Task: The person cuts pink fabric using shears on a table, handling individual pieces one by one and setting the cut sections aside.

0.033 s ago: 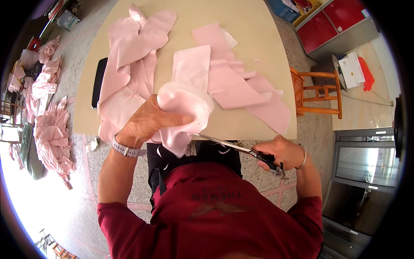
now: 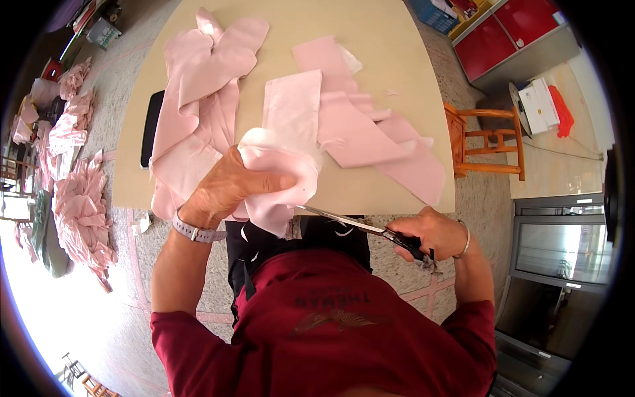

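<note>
My left grip [image 2: 228, 185] was closed on the curled pink piece [image 2: 274, 208], thumb pressed on the inside of its fold and fingers behind it, above the near edge of the counter [image 2: 278, 33]. My right grip [image 2: 433, 235] was wrapped round the handles of the scissors [image 2: 350, 220], whose tips met the piece's lower right edge; I could not tell whether they had bitten in. Just then the piece had shifted slightly: its right rim drew leftward and its hanging corner rose a little, while the scissors hardly moved. To my judgement, that changed how the edge lay at the blades without freeing it from my hold. Loose pink strips [image 2: 370, 139] lay beyond, and a rumpled pink heap [image 2: 205, 79] to the left.
</note>
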A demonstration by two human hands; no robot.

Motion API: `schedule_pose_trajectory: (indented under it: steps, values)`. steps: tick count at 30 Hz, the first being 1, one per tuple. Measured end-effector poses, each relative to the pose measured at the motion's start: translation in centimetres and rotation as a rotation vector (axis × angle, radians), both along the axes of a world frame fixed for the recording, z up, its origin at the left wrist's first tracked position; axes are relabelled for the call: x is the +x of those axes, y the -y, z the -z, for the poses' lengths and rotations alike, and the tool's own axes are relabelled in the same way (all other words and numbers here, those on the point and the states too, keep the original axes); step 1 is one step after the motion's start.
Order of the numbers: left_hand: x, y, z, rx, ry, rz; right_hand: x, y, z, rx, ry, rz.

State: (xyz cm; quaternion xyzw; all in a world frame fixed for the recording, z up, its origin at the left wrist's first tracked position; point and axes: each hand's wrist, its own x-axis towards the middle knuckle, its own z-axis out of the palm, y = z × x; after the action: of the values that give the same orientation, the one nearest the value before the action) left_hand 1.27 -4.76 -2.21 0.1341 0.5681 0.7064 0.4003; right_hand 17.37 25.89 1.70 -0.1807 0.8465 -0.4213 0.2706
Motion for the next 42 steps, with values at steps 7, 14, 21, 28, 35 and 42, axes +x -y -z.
schedule_pose_trajectory:
  steps: [7,14,21,28,35,42]
  values:
    - [0.9,-1.4,-0.1,0.134,0.131,-0.244,0.6,-0.5,0.2,0.108,-0.062,0.007]
    - [1.8,-2.0,0.2,0.144,0.171,-0.404,3.6,-0.7,2.6,-0.179,0.122,0.289]
    - [3.8,-4.2,0.4,0.151,0.191,-0.507,3.0,4.6,5.4,-0.42,0.235,0.466]
    - [3.8,-4.1,1.1,0.161,0.167,-0.643,3.0,6.0,5.0,-0.498,0.299,0.434]
    - [4.0,-4.0,1.6,0.087,0.059,-0.685,2.5,6.6,4.7,-0.509,0.299,0.413]
    - [4.6,-4.5,1.7,0.092,0.026,-0.718,2.3,6.9,4.3,-0.467,0.242,0.427]
